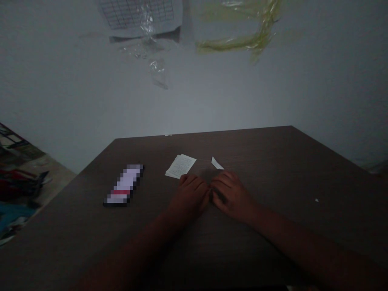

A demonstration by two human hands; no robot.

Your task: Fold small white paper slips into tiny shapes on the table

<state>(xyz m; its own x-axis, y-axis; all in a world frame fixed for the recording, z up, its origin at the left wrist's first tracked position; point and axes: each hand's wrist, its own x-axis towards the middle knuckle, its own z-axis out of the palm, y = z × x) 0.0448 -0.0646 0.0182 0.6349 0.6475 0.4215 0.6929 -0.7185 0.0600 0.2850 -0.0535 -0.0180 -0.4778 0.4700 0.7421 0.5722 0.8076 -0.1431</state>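
Note:
My left hand (191, 194) and my right hand (230, 195) meet over the middle of the table, fingers curled and fingertips almost touching. Whatever they may pinch between them is hidden by the fingers and the dim light. Just beyond my left hand lie a few overlapping printed paper sheets (181, 166), their near corner close to its knuckles. A small white paper piece (217, 163) shows right behind the fingers of my right hand; I cannot tell whether it lies loose or is touched by them.
To the left on the dark wooden table (287, 161) lies a phone (125, 184), its screen blurred. A tiny white scrap (317, 200) is at the right. Behind the table rises a wall (194, 97) with taped paper (139, 16) and yellowish tape (230, 43).

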